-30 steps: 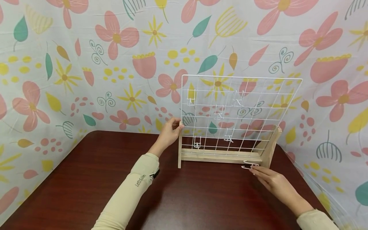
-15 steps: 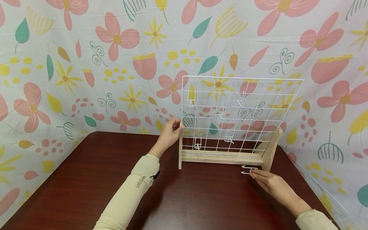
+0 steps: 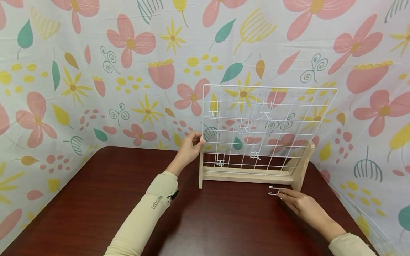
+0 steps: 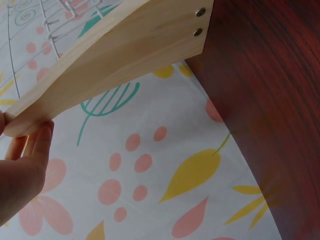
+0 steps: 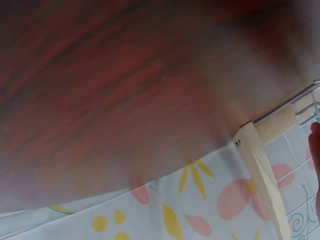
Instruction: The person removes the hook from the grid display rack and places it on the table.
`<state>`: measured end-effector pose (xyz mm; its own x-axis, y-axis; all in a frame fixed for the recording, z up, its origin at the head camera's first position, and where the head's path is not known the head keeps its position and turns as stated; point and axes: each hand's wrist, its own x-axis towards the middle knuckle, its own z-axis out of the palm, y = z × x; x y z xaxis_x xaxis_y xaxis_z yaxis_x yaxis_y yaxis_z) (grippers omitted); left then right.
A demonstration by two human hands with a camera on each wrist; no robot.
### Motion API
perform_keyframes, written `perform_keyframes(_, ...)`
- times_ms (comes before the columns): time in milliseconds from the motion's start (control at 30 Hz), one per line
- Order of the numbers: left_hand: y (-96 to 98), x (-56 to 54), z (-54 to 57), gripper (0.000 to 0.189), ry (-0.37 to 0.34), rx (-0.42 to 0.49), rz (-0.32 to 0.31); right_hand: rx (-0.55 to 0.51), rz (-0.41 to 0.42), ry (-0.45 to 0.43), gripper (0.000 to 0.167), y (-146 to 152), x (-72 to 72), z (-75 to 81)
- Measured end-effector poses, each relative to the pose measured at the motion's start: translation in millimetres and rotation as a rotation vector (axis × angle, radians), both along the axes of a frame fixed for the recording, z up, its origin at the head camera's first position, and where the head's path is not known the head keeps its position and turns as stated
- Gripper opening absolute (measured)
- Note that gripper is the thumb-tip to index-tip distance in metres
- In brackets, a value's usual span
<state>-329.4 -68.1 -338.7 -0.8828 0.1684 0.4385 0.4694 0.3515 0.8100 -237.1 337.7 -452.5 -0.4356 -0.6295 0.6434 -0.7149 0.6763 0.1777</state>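
Observation:
My left hand [image 3: 189, 148] pinches the top of the left wooden side panel [image 4: 110, 65] of a stand, thumb on one side and fingers on the other. Between its side panels the stand carries a white wire grid [image 3: 275, 121]. Several small white wire hooks hang on the grid, one at the upper left [image 3: 213, 109] and one in the middle [image 3: 245, 125]. In front of the stand's right foot, my right hand [image 3: 307, 206] pinches another white wire hook [image 3: 273, 190], its two prongs pointing left, apart from the grid. In the right wrist view only fingertips show.
The dark red-brown table [image 3: 230, 220] stretches in front of the stand. A wooden crossbar [image 3: 246, 176] joins the side panels low down, and the right side panel [image 3: 302, 165] stands close to my right hand. Floral cloth [image 3: 137, 81] hangs behind and at the sides.
The right hand has lowered the hook slightly toward the table and turned it so less of it shows. The left hand keeps its hold on the stand.

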Motion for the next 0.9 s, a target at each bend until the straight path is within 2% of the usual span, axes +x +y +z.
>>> perform_keyframes(300, -1.6, 0.3, -1.1, 0.030, -0.019, 0.002, -0.008, 0.001, 0.018, 0.002, 0.060, 2.4, -0.7, -3.0)
perform_keyframes(633, -1.6, -0.7, -1.3, 0.025, -0.015, -0.003, -0.008, 0.021, 0.039, -0.067, 0.057, 2.2, 0.9, -3.4)
perform_keyframes(833, -1.8, -0.1, -1.5, 0.025, -0.006, -0.009, -0.009, 0.037, 0.032, -0.109, 0.032, 3.3, 5.0, -2.3)
perform_keyframes(900, -1.8, 0.2, -1.2, 0.025, -0.004, -0.007, -0.009, 0.033, 0.052, -0.111, 0.031, 4.2, 5.2, -3.2)
